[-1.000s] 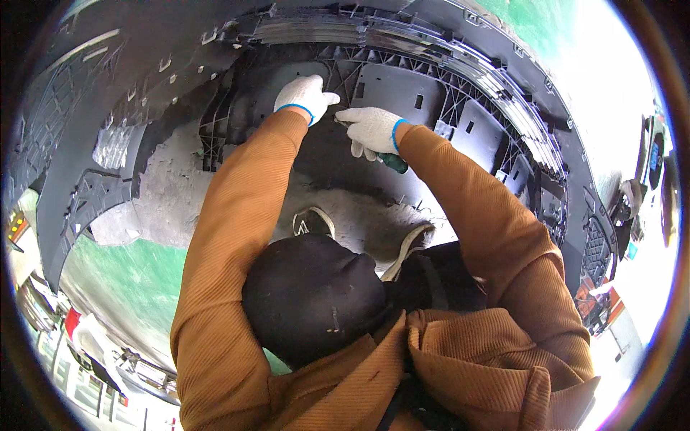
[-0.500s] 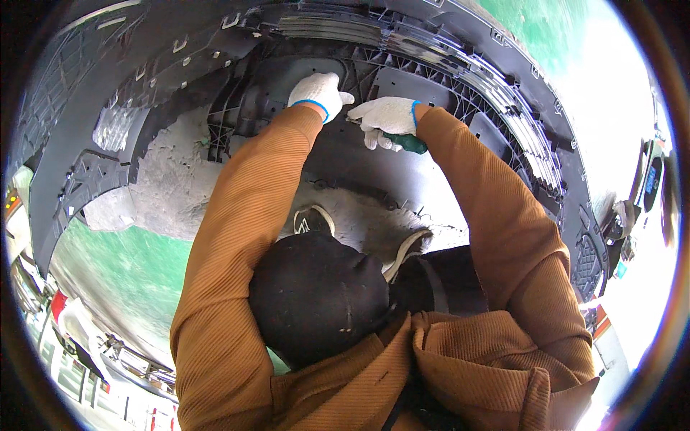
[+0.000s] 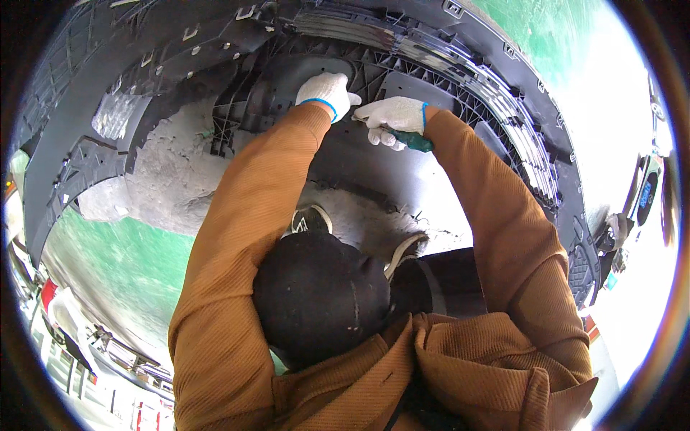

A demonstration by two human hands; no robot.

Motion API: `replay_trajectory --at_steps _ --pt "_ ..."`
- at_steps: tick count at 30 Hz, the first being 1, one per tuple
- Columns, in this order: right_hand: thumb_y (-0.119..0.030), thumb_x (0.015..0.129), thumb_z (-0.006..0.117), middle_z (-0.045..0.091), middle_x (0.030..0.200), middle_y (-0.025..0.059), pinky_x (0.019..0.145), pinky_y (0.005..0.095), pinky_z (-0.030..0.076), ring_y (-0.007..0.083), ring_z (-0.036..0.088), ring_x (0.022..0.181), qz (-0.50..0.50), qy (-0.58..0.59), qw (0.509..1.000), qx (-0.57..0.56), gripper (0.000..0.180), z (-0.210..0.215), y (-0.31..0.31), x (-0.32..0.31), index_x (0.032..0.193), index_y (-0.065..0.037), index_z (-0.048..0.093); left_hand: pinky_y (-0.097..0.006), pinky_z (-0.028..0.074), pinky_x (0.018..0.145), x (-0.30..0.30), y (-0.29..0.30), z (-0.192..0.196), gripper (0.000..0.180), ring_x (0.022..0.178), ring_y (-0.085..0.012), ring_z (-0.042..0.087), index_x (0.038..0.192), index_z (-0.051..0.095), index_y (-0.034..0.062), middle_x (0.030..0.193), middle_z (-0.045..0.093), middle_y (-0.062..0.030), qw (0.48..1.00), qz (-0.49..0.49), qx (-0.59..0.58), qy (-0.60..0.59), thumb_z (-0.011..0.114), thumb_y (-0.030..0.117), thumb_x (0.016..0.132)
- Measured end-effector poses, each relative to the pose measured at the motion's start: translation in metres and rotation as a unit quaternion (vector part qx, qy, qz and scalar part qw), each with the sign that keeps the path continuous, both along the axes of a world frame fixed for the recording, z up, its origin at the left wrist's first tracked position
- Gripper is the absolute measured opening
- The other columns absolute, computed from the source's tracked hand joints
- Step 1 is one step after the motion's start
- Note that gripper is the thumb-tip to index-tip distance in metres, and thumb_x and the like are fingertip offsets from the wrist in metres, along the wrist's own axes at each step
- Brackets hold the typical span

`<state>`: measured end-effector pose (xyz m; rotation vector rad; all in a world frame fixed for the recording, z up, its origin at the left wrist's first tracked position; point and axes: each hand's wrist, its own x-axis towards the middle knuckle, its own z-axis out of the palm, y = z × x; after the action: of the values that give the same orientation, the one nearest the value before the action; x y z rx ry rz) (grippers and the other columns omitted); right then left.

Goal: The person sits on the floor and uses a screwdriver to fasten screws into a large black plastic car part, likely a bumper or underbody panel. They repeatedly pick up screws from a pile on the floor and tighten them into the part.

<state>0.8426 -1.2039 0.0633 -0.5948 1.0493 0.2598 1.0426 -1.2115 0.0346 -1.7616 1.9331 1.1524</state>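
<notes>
A large black car bumper (image 3: 305, 70) with ribbed inner structure and a slatted grille (image 3: 460, 72) curves around me on the floor. At its middle, my left hand (image 3: 325, 93) in a white knit glove is closed over the black panel, thumb toward the right; whatever its fingers hold is hidden. Just right of it my right hand (image 3: 392, 116), also gloved, has its lower fingers curled and its index finger reaching left. Dark green (image 3: 411, 141) shows at that palm; I cannot tell whether it is a tool handle or the glove's coating.
My shoes (image 3: 313, 219) stand inside the bumper's curve, on a worn grey patch (image 3: 172, 161) of the green floor (image 3: 118, 258). White and red parts (image 3: 65, 316) lie at the lower left. Dark items (image 3: 643, 190) stand at the far right.
The view has shifted slightly, so the bumper sits a little differently in it. Both hands appear slightly farther right, in nearly the same poses.
</notes>
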Motion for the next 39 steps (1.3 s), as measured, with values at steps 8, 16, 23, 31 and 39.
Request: replay_trajectory --at_steps 8,16,23,31,39 --pt "-0.011 0.094 0.054 0.074 0.085 0.0123 0.045 0.036 0.05 0.0184 0.061 0.053 0.076 0.062 0.992 -0.08 0.033 0.003 0.01 0.023 0.123 -0.002 0.068 -0.051 0.054 0.101 0.0 0.0 0.0 0.052 0.117 -0.0421 0.069 0.115 0.074 0.0028 0.121 0.073 -0.0249 1.0 -0.002 -0.014 0.005 0.072 0.051 0.096" --pt "-0.006 0.093 0.054 0.069 0.076 0.0103 0.046 0.0364 0.049 0.0178 0.059 0.053 -0.028 0.071 0.996 -0.036 0.023 0.003 0.017 0.031 0.105 -0.002 0.073 -0.051 0.056 0.099 0.001 0.002 0.0 0.051 0.114 -0.0423 0.07 0.115 0.075 0.004 0.119 0.074 -0.0242 1.0 0.003 -0.015 0.009 0.073 0.05 0.095" --pt "-0.012 0.098 0.054 0.073 0.08 0.0132 0.047 0.0371 0.051 0.0194 0.064 0.056 0.136 0.051 0.981 -0.128 0.021 -0.034 0.012 0.031 0.094 -0.002 0.072 -0.049 0.056 0.099 0.0 0.001 -0.006 0.049 0.113 -0.0411 0.071 0.116 0.076 0.0059 0.119 0.074 -0.0238 1.0 -0.005 -0.025 0.007 0.073 0.05 0.094" --pt "-0.036 0.097 0.071 0.074 0.098 0.0152 0.07 0.0412 0.066 0.0314 0.078 0.085 0.035 0.134 0.99 0.03 0.042 0.036 -0.02 0.032 0.119 -0.001 0.066 -0.047 0.056 0.101 -0.004 0.0 -0.01 0.055 0.116 -0.0386 0.071 0.113 0.078 0.0076 0.123 0.074 -0.0216 0.999 0.018 -0.029 0.008 0.076 0.055 0.084" --pt "-0.011 0.088 0.063 0.074 0.105 0.0223 0.082 0.0514 0.06 0.0409 0.073 0.104 0.474 0.099 0.752 -0.447 0.045 0.097 -0.007 0.051 0.134 -0.006 0.066 -0.046 0.059 0.098 -0.002 0.001 0.0 0.045 0.113 -0.0336 0.073 0.113 0.08 0.0117 0.119 0.077 -0.0158 0.999 0.042 -0.018 0.0 0.079 0.046 0.084"
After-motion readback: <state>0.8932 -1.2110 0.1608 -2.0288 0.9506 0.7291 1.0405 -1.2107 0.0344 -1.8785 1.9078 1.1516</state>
